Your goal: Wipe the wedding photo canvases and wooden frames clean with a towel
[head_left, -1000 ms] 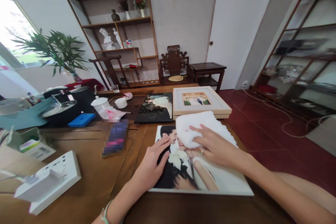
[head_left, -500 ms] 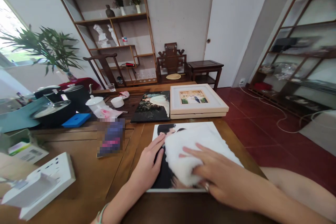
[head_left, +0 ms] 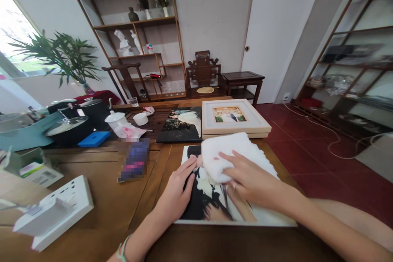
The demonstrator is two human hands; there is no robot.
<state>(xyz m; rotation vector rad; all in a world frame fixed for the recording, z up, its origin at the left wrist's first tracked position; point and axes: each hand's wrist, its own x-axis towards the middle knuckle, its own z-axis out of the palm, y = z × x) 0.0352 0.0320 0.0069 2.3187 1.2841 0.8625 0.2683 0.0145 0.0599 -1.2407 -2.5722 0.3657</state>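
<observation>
A large photo panel (head_left: 212, 200) showing people in dark and white clothes lies flat on the wooden table in front of me. My left hand (head_left: 176, 190) rests on its left part, fingers stretched out and touching the surface. A fluffy white towel (head_left: 235, 149) covers the panel's upper right. My right hand (head_left: 250, 178) presses on the towel, with its thumb and some fingers bunching the cloth. The panel's upper right corner is hidden beneath the towel.
Behind the panel are a dark photo panel (head_left: 181, 125) and a pale framed photo (head_left: 258, 125). To the left stand a white power strip (head_left: 66, 208), an open box (head_left: 43, 172), a blue box (head_left: 93, 139), a white teapot (head_left: 116, 119) and a dark pot (head_left: 69, 131).
My right hand has slid the towel away from me, towards the panel's far edge, uncovering its lower middle and right. My left hand stays on the panel. The view has shifted slightly.
</observation>
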